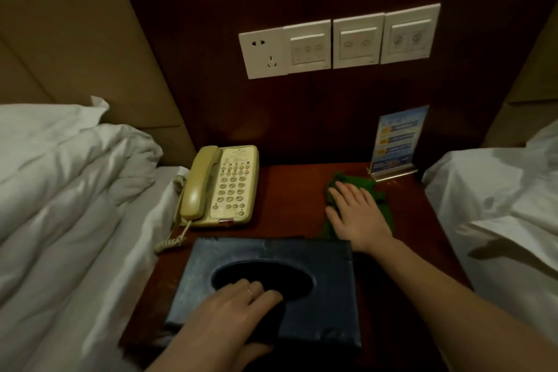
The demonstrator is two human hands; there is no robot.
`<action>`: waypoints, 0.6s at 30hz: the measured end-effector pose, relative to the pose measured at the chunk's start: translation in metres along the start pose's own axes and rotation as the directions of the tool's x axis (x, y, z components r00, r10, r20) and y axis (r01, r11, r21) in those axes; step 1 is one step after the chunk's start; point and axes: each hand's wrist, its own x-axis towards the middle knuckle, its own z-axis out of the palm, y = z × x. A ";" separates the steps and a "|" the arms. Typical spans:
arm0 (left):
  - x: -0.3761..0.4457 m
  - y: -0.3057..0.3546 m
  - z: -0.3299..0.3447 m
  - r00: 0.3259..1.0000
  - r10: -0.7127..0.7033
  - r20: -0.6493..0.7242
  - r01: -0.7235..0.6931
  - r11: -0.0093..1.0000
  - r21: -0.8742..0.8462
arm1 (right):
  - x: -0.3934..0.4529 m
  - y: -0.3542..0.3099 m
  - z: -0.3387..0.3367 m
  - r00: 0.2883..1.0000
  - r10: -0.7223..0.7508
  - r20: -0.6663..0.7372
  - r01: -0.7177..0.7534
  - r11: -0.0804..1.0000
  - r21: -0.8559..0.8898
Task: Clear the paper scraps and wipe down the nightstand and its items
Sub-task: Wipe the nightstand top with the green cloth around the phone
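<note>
On the nightstand (290,178): phone (222,186) at ten o'clock, sign stand (395,142) at two, cloth (377,190) just before it, tissue box (265,290) at six; beds at three and nine

Bare wood on the nightstand (290,196) runs in a strip between the telephone (222,186) at ten o'clock and the green cloth (367,190) at two. The tissue box (326,290) fills the near half. The sign stand (395,142) blocks the far corner at one o'clock; bedding (69,190) crowds nine.
</note>
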 end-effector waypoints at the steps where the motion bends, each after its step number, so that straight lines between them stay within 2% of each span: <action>1: -0.003 -0.004 -0.001 1.000 -0.015 0.015 0.015 1.000 -0.012 | 0.004 -0.011 0.002 0.999 -0.036 0.011 0.036 0.999 0.000; 4: -0.015 -0.015 -0.004 0.996 -0.066 0.057 0.069 0.996 -0.048 | -0.004 -0.026 0.002 0.970 -0.232 0.079 0.233 0.972 -0.007; 6: -0.022 -0.023 -0.005 0.992 -0.115 0.060 0.119 0.990 -0.078 | -0.021 -0.008 -0.003 0.953 -0.291 0.085 0.292 0.956 0.000; 7: -0.023 -0.025 -0.006 0.987 -0.151 0.060 0.156 0.983 -0.095 | -0.029 0.008 -0.006 0.960 -0.273 0.058 0.274 0.962 0.004; 10: -0.028 -0.030 -0.004 0.979 -0.202 0.036 0.205 0.970 -0.131 | -0.045 0.065 -0.018 0.995 -0.099 0.005 0.099 0.995 0.008; 13: -0.029 -0.031 -0.001 0.980 -0.199 -0.024 0.193 0.969 -0.157 | -0.058 0.072 -0.019 1.000 0.023 -0.018 -0.023 1.000 0.002; 15: -0.026 -0.030 -0.004 0.981 -0.191 -0.026 0.184 0.970 -0.160 | -0.072 0.051 -0.011 0.998 0.041 -0.044 -0.041 0.999 -0.007; 18: -0.022 -0.027 -0.004 0.968 -0.232 -0.097 0.214 0.962 -0.169 | -0.084 0.032 -0.013 0.999 -0.027 -0.018 0.027 0.999 0.027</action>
